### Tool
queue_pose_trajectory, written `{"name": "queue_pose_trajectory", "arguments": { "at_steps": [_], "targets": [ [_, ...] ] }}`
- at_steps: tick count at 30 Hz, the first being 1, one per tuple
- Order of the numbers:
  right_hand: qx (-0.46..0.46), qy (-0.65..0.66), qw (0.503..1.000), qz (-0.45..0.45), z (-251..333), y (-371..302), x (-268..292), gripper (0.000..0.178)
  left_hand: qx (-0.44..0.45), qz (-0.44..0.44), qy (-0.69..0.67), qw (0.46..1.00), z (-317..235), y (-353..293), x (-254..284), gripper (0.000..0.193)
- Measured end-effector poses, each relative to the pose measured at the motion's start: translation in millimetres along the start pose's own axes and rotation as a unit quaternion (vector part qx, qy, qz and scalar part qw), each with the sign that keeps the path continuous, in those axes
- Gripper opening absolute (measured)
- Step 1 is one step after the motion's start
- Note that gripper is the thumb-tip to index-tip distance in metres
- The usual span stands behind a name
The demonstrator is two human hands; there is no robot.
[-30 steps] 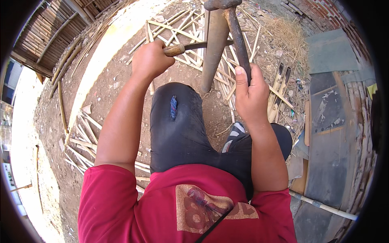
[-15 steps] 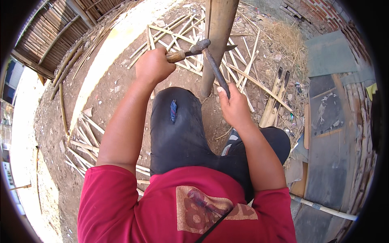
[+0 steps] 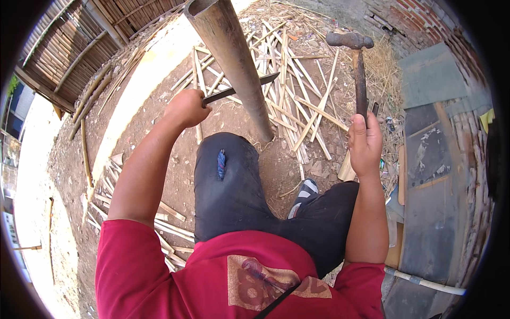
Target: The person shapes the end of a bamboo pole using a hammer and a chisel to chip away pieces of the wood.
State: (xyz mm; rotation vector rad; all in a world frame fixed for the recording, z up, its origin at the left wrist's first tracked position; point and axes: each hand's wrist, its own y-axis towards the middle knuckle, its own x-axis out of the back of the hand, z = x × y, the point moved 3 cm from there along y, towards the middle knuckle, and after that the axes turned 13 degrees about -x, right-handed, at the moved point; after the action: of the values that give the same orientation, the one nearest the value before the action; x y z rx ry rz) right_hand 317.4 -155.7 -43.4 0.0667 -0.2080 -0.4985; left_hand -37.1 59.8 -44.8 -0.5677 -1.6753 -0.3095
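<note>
Tan-and-brown printed panel (image 3: 260, 282) with large characters on crimson T-shirt (image 3: 141, 260); panel creased, crossed by dark strap (image 3: 279, 301). Left hand (image 3: 186, 108): fingers wrapped tightly around handle of long dark metal blade (image 3: 220, 94). Blade crosses hollow brown bamboo pole (image 3: 231, 50), ends projecting both sides; pole tilted, foot on brown dirt ground (image 3: 180, 181). Right hand (image 3: 365, 141): fingers closed around dark-handled metal hammer (image 3: 359, 69), head up, apart from blade. Pale split bamboo strips (image 3: 282, 64) scattered beyond pole.

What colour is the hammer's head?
Dark, dull greyish brown. The hammer's head shows best in the head view, above the right hand.
</note>
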Motion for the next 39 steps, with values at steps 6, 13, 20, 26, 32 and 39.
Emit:
{"name": "queue_pose_trajectory", "arguments": {
  "at_steps": [6, 13, 20, 26, 32, 39],
  "targets": [
    [-0.054, -0.153, 0.986, -0.048, -15.2, 35.4, 9.0, 0.041, -0.006, 0.021, 0.053, 0.998, -68.0, 41.2, 22.1, 0.031],
    [-0.138, -0.143, 0.979, -0.034, -44.2, 42.3, 20.7, 0.042, 0.006, 0.015, 0.084, 0.996, -92.8, 61.0, 25.4, 0.027],
    [-0.085, -0.080, 0.993, -0.018, -51.4, 41.6, 27.3, 0.035, 0.018, 0.021, 0.086, 0.996, -108.9, 57.9, 26.5, 0.027],
    [0.009, -0.055, 0.998, 0.020, -29.9, 11.9, 28.2, 0.031, -0.138, 0.047, 0.059, 0.988, -79.3, 55.9, 35.3, 0.039],
    [0.047, -0.090, 0.994, 0.039, 1.6, -9.7, 12.3, 0.031, -0.026, 0.018, 0.114, 0.993, -86.9, 47.4, 33.7, 0.049],
    [0.041, -0.135, 0.990, 0.011, 21.0, -12.4, -39.0, 0.031, -0.143, 0.082, 0.110, 0.980, -92.8, 57.3, 33.2, 0.039]
  ]
}}
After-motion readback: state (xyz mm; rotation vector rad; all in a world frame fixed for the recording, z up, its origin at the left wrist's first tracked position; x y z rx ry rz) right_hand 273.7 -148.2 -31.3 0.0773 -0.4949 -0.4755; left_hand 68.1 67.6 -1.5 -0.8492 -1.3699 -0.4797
